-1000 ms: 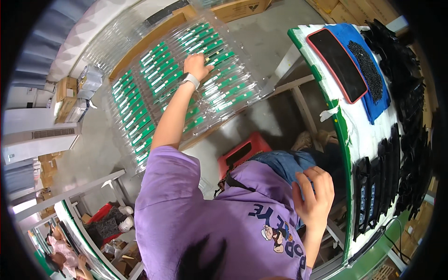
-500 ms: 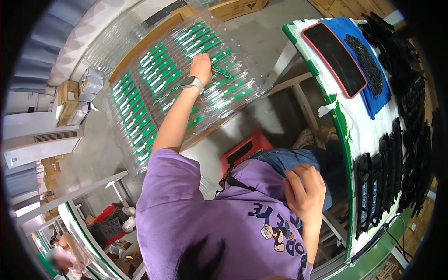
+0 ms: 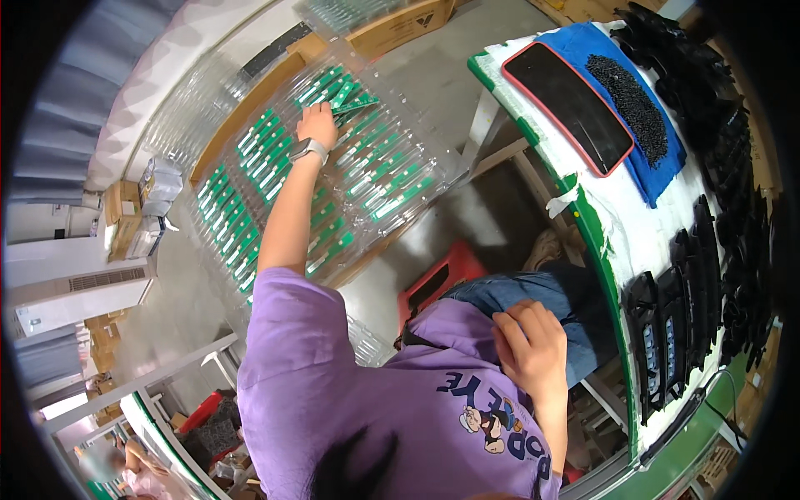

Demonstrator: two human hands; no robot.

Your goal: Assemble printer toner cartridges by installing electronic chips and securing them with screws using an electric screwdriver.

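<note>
My left hand [image 3: 318,127], with a light watch on its wrist, reaches over the far part of a clear plastic tray [image 3: 451,160]. Its fingers are closed on a few narrow green circuit boards [image 3: 357,103], which stick out to the right at differing angles. Rows of similar boards [image 3: 400,190] lie in the tray's slots below. Part of the grip is hidden behind the back of the hand. My right hand [image 3: 533,343] hangs in front of my purple shirt, near my lap. Its fingers are loosely bent and a little apart, with nothing visible in them.
At the right, a white-covered table [image 3: 575,221] with a green edge bears a red-cased phone [image 3: 568,108], a blue cloth [image 3: 654,187] with small black pieces, and black plastic parts [image 3: 667,333]. A red stool [image 3: 458,265] stands below. Cardboard boxes [image 3: 123,218] are at the left.
My left hand has moved farther out over the tray, and the boards in it now fan out at its right. My right hand stays by my lap. The view has shifted slightly.
</note>
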